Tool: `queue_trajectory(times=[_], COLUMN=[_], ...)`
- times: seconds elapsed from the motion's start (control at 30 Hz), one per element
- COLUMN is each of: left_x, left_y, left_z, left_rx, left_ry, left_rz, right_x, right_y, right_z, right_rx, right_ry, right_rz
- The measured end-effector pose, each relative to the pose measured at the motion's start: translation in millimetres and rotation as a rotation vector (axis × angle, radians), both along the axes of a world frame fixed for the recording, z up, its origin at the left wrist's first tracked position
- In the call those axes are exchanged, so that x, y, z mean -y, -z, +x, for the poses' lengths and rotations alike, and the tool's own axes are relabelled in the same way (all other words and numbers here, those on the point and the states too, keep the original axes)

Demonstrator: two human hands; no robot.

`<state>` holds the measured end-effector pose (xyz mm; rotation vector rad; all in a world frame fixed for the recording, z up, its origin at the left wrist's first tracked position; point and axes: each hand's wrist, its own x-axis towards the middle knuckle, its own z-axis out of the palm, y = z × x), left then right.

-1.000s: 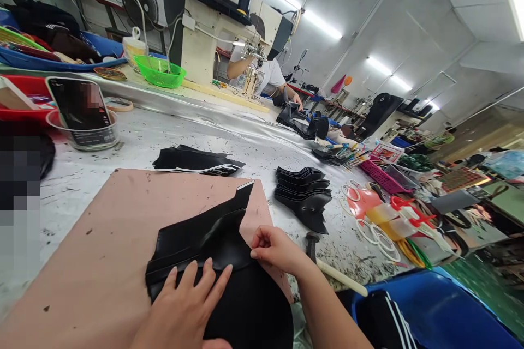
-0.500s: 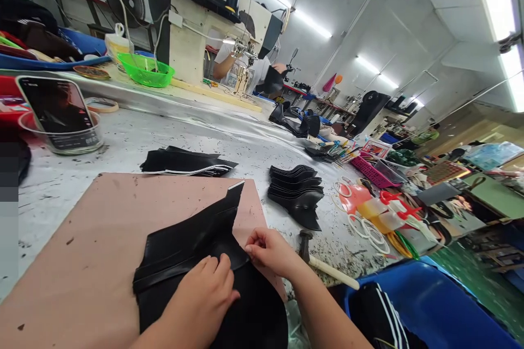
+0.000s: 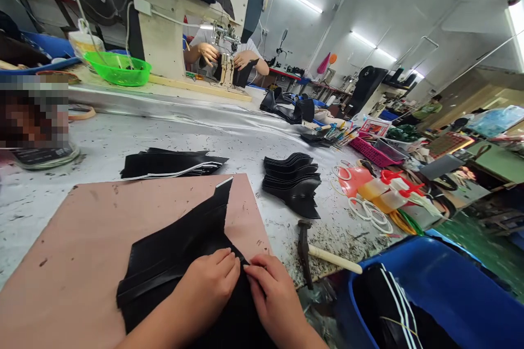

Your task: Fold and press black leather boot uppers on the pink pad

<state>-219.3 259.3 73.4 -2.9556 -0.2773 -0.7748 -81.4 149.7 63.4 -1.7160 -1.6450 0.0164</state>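
Note:
A black leather piece (image 3: 176, 251) lies on a pink work board (image 3: 94, 234) in front of me. My left hand (image 3: 208, 286) rests on it with fingers curled, pressing its folded edge. Fingertip to fingertip with it, my right hand (image 3: 272, 294) pinches the same edge. A hammer (image 3: 323, 253) with a pale handle lies just right of the board.
Two stacks of black cut pieces (image 3: 170, 162) (image 3: 295, 180) lie beyond the board. A blue bin (image 3: 442, 289) holding dark striped material stands at my right. Glue bottles and white rings (image 3: 376, 202) clutter the table's right side. Another person's hands (image 3: 208, 53) work at a sewing machine (image 3: 172, 22) behind.
My left hand curled from flat and slid right to meet the right hand at the fold. The view dropped and swung; the other person's hands are now at the sewing machine.

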Motion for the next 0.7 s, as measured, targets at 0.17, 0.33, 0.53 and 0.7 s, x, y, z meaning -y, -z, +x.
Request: queue_trajectory(times=[0.17, 0.33, 0.53, 0.7], left_x=[2, -3, -10, -3], left_y=[-6.5, -7.1, -8.0, -16.1], left_z=[2, -10, -31, -39], left_rx=[0.011, -0.040, -0.009, -0.068], left_ry=[0.028, 0.039, 0.032, -0.070], left_rz=[0.101, 0.084, 0.038, 0.123], right_x=[0, -4, -10, -8], right_y=[-0.3, -9.1, -18.7, -16.2], right_z=[2, 3, 13, 11], right_rx=[0.120, 0.300, 0.311, 0.372], right_ry=[-0.003, -0.062, -0.213, -0.205], right_rz=[0.003, -0.028, -0.092, -0.081])
